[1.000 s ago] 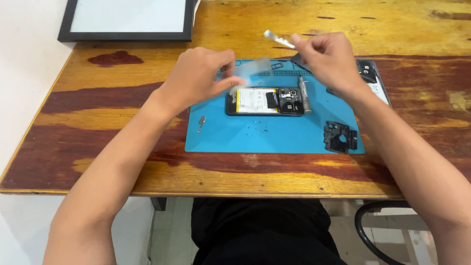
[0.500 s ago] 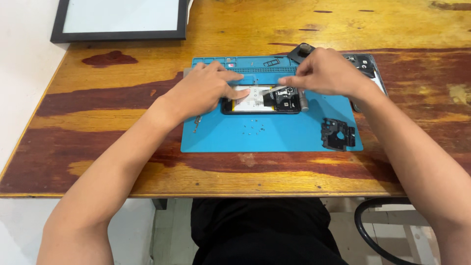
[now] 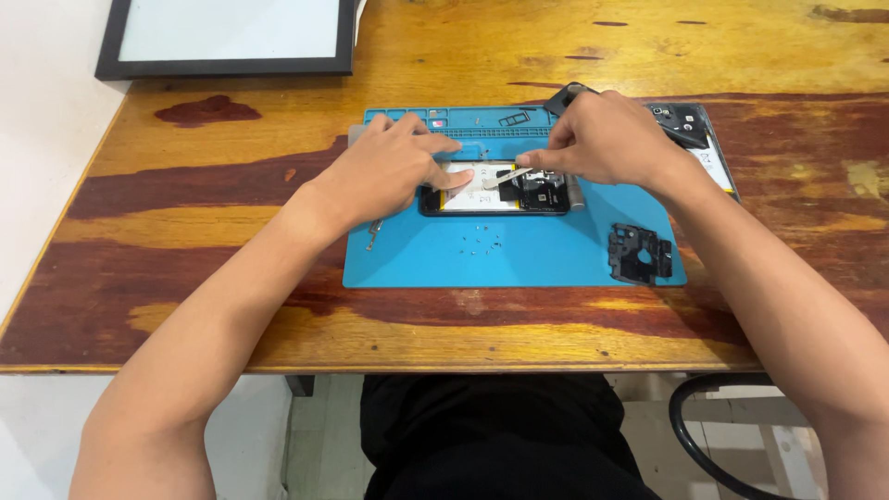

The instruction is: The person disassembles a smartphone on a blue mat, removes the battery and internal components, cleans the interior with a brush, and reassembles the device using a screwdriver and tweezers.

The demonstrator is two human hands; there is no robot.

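An opened black phone (image 3: 519,196) with its white battery showing lies on a blue work mat (image 3: 519,250) on the wooden table (image 3: 231,213). My left hand (image 3: 389,171) presses down on the phone's left end, thumb on the battery. My right hand (image 3: 602,139) pinches a thin metal tool (image 3: 505,176), whose tip rests on the phone's middle. Several tiny screws (image 3: 480,243) are scattered on the mat just in front of the phone.
A black plastic phone part (image 3: 639,252) lies at the mat's right front. Another opened device (image 3: 690,130) sits behind my right hand. A black-framed white panel (image 3: 227,37) lies at the far left. A small metal piece (image 3: 373,234) rests by the mat's left edge.
My right hand came down from above the mat's far edge and brought the tool tip onto the phone. My left hand stayed on the phone's left end.
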